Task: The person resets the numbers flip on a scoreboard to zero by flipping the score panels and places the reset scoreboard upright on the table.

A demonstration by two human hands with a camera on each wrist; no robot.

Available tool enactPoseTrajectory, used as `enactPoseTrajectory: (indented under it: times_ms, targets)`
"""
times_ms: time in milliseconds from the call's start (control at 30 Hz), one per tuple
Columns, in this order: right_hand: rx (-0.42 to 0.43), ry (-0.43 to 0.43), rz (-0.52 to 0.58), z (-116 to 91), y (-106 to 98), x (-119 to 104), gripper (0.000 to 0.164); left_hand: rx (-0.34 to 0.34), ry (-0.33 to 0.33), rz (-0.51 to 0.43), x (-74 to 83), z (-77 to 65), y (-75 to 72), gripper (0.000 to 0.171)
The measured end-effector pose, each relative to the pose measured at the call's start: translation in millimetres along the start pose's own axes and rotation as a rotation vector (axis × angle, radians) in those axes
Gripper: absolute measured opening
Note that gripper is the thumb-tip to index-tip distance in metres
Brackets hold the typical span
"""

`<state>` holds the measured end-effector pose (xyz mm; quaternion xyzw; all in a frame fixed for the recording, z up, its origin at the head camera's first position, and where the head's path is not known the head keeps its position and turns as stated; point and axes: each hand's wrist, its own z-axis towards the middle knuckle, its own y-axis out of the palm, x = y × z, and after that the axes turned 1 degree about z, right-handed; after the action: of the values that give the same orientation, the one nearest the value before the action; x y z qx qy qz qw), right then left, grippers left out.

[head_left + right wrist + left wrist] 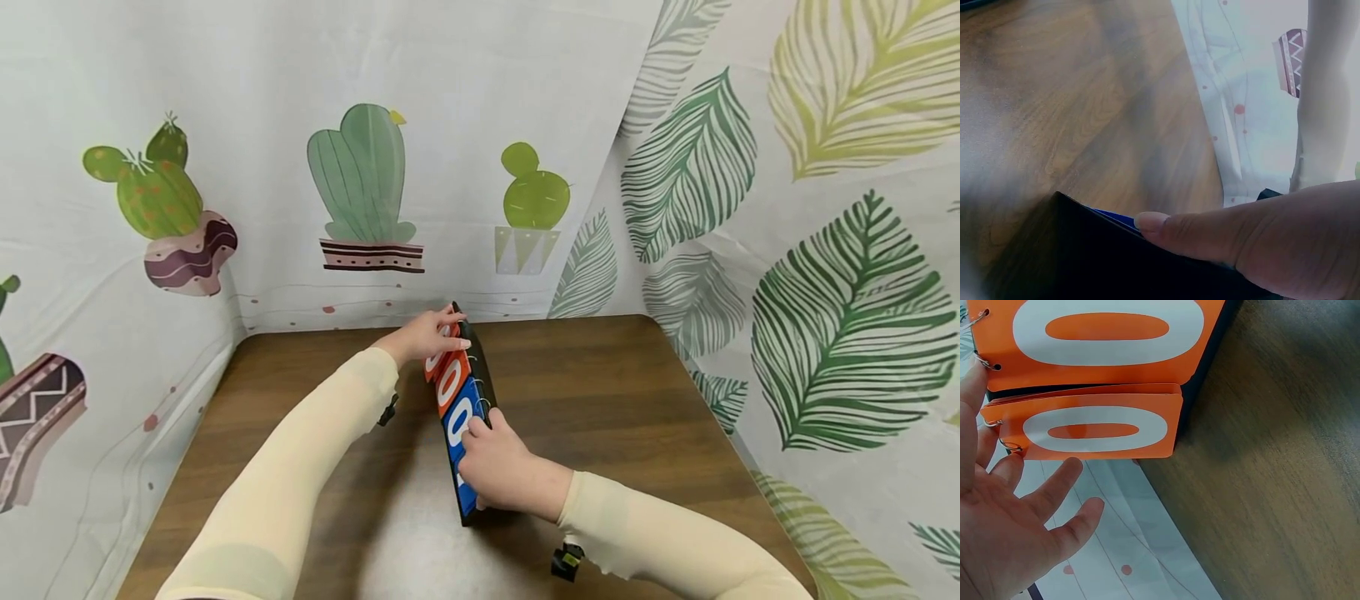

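A black tabletop flip scoreboard (477,354) stands on its lower edges, running away from me, its number side facing left. Orange cards (442,398) showing white zeros fill its far half; blue cards (467,500) fill the near half. My left hand (426,335) holds the top edge at the far end. Close up, that thumb touches a metal ring (985,362) while two fingers (1057,487) spread below the smaller orange card (1110,447). My right hand (504,467) grips the near end at the top, its thumb (1194,234) lying along the edge by a blue card.
The scoreboard stands on a brown wooden table (600,400) with rounded far corners. Behind it hangs a white cloth (450,67) printed with cacti, and a leaf-printed cloth (750,333) hangs on the right. A small black device sits under each cream sleeve (300,467).
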<state>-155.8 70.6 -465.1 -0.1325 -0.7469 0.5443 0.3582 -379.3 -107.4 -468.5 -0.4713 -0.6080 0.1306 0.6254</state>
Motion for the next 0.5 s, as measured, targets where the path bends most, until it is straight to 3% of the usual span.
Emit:
enactPoseTrajectory:
  times_ms: [133, 300, 500]
  targets:
    - [-0.025, -0.008, 0.016, 0.7, -2.1, -0.1, 0.057, -0.002, -0.001, 0.003, -1.5, 0.8, 0.5, 0.074]
    - [-0.056, -0.034, 0.183, -5.5, -10.2, 15.1, 0.051, -0.012, -0.003, 0.032, -1.6, 0.5, 0.9, 0.077]
    - [0.002, -0.078, 0.325, -14.6, -15.0, 37.0, 0.044, -0.006, 0.008, 0.035, -0.3, 0.3, -0.1, 0.076]
